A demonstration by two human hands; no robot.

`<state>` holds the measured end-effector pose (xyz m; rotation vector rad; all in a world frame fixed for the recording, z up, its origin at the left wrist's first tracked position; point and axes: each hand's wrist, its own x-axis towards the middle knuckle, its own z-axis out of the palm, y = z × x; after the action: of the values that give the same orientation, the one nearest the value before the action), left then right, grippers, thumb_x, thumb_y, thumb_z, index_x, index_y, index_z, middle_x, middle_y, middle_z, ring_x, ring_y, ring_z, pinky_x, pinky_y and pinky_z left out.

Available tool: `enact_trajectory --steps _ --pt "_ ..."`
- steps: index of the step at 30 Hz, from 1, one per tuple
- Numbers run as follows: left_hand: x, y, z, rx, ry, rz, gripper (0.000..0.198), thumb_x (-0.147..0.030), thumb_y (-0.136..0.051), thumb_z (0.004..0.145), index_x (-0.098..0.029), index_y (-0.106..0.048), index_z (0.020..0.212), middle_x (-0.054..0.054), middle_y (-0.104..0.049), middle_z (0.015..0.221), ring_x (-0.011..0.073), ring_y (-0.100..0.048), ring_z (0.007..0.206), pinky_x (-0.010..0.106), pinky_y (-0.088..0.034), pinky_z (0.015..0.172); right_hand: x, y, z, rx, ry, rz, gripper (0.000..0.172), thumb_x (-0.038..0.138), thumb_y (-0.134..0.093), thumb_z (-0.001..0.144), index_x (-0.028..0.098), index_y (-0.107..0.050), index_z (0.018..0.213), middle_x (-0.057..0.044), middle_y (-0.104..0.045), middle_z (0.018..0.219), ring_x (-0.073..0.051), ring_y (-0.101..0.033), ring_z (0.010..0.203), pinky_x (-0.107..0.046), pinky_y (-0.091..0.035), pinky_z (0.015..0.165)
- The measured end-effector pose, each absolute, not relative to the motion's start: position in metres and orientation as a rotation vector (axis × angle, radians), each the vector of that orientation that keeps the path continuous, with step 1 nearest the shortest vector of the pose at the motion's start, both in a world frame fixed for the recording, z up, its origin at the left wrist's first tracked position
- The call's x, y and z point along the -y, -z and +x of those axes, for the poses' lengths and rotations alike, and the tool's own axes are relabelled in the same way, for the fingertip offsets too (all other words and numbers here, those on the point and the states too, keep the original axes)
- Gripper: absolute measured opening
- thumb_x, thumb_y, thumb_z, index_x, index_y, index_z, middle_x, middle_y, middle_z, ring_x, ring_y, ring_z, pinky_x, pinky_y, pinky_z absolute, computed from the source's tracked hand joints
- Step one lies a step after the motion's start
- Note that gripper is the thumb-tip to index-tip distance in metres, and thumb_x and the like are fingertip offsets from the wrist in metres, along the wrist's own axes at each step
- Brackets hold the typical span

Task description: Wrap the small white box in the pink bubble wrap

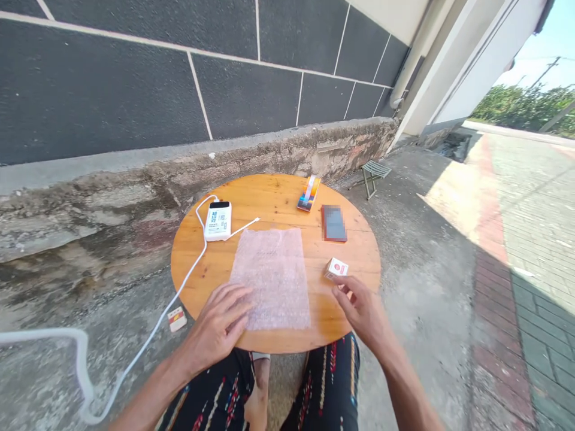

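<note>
A translucent pinkish sheet of bubble wrap (274, 275) lies flat on the round wooden table (265, 203). My left hand (227, 314) rests on its lower left edge, fingers stretched out and holding nothing. To the right of the sheet sits a small white box (336, 268) with a red round mark on top. My right hand (359, 302) is just below this box, its fingers loosely bent and apart. The fingertips are at the box's near edge; whether they touch it I cannot tell.
On the table are a white power bank (219, 221) with a white cable, a tape dispenser (309, 193) and a blurred dark phone-like slab (335, 223). A small carton (176, 319) lies on the ground at left. A folding stool (375, 172) stands beyond, near the wall (251, 102).
</note>
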<state>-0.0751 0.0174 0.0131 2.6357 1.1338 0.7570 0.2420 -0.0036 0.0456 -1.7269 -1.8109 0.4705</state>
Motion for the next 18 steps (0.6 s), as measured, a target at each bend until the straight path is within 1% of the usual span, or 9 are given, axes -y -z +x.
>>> enact_trajectory --steps 1,3,5,7,11,13,15,18 --pt "-0.015 -0.013 -0.075 -1.136 -0.764 2.637 0.029 -0.014 -0.048 0.085 -0.024 -0.061 0.109 0.006 -0.055 0.124 0.023 -0.044 0.12 0.045 -0.036 0.104 -0.001 -0.046 0.253 1.788 -0.364 -1.754 0.031 0.034 -0.045 0.088 0.02 -0.057 0.113 -0.009 -0.062 0.104 -0.022 -0.06 0.088 -0.036 -0.049 0.074" --pt "-0.008 -0.012 -0.073 -1.158 -0.764 2.633 0.028 -0.013 -0.048 0.085 -0.023 -0.062 0.106 0.007 -0.056 0.121 0.0228 -0.045 0.117 0.044 -0.037 0.101 -0.015 -0.043 0.27 1.823 -0.197 -1.759 0.042 0.034 -0.051 0.083 0.021 -0.051 0.123 -0.011 -0.054 0.122 -0.027 -0.053 0.109 -0.042 -0.047 0.086" --pt "-0.002 -0.009 -0.068 -1.196 -0.764 2.619 0.026 -0.013 -0.048 0.085 -0.023 -0.063 0.103 0.007 -0.057 0.118 0.0226 -0.046 0.114 0.044 -0.038 0.1 -0.031 -0.034 0.278 1.898 -0.143 -1.741 0.052 0.032 -0.055 0.079 0.02 -0.045 0.129 -0.012 -0.049 0.129 -0.028 -0.046 0.119 -0.046 -0.041 0.095" --pt "0.002 -0.005 -0.065 -1.241 -0.771 2.591 0.025 -0.013 -0.047 0.085 -0.023 -0.064 0.1 0.007 -0.057 0.117 0.0223 -0.047 0.113 0.044 -0.039 0.099 -0.042 -0.026 0.28 1.955 -0.178 -1.745 0.054 0.029 -0.055 0.078 0.018 -0.044 0.129 -0.013 -0.052 0.124 -0.028 -0.048 0.116 -0.047 -0.04 0.097" --pt "0.003 0.0 -0.064 -1.268 -0.78 2.532 0.026 -0.013 -0.047 0.085 -0.025 -0.064 0.1 0.006 -0.057 0.118 0.0222 -0.046 0.115 0.044 -0.037 0.101 -0.044 -0.03 0.263 1.935 -0.25 -1.71 0.045 0.029 -0.054 0.079 0.018 -0.05 0.123 -0.012 -0.059 0.113 -0.026 -0.056 0.102 -0.044 -0.047 0.087" --pt "0.003 -0.001 -0.065 -1.263 -0.779 2.514 0.027 -0.013 -0.046 0.084 -0.025 -0.064 0.101 0.005 -0.057 0.119 0.0221 -0.045 0.115 0.044 -0.036 0.102 -0.034 -0.047 0.243 1.934 -0.251 -1.575 0.044 0.03 -0.056 0.081 0.019 -0.049 0.123 -0.011 -0.059 0.114 -0.025 -0.057 0.1 -0.042 -0.048 0.085" --pt "0.002 -0.003 -0.065 -1.278 -0.746 2.484 0.026 -0.014 -0.046 0.084 -0.025 -0.065 0.1 0.005 -0.058 0.118 0.0219 -0.045 0.115 0.043 -0.035 0.103 -0.021 -0.07 0.217 1.95 -0.241 -1.43 0.045 0.029 -0.056 0.083 0.022 -0.047 0.126 -0.01 -0.058 0.117 -0.024 -0.057 0.103 -0.042 -0.048 0.088" --pt "0.001 -0.004 -0.068 -1.326 -0.616 2.396 0.018 -0.024 -0.052 0.083 -0.026 -0.065 0.094 0.002 -0.063 0.11 0.0198 -0.051 0.107 0.036 -0.039 0.101 -0.006 -0.104 0.186 1.998 -0.242 -1.267 0.047 0.028 -0.056 0.084 0.025 -0.045 0.129 -0.01 -0.056 0.121 -0.025 -0.054 0.11 -0.042 -0.047 0.092"
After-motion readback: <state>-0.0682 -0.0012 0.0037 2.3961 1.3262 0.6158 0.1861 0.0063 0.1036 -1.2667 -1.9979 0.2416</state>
